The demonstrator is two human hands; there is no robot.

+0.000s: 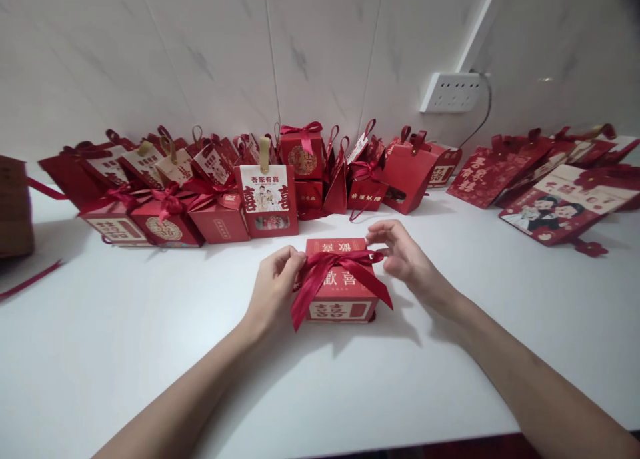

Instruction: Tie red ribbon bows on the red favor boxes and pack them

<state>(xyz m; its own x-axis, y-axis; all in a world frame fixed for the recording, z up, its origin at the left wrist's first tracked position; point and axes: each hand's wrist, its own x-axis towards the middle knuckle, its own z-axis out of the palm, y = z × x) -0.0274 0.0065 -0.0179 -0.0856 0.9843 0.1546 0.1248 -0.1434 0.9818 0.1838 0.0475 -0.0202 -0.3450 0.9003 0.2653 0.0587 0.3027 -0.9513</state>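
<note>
A small red gift box (341,290) with gold and cream Chinese characters sits on the white table in front of me. A dark red ribbon (334,261) is tied in a bow across its top, its two tails hanging over the front. My left hand (274,280) is at the bow's left loop, thumb and fingers closed on the ribbon; the fingertips are partly hidden. Beside the right loop is my right hand (407,262), its fingers curved and apart, holding nothing that I can see.
Several red gift boxes and bags, including a box with a couple's picture (269,199), stand along the tiled wall. More bags (563,205) lean at the right. A brown box (15,209) is at the left edge, near a loose ribbon (33,280). A power strip (451,92) hangs on the wall.
</note>
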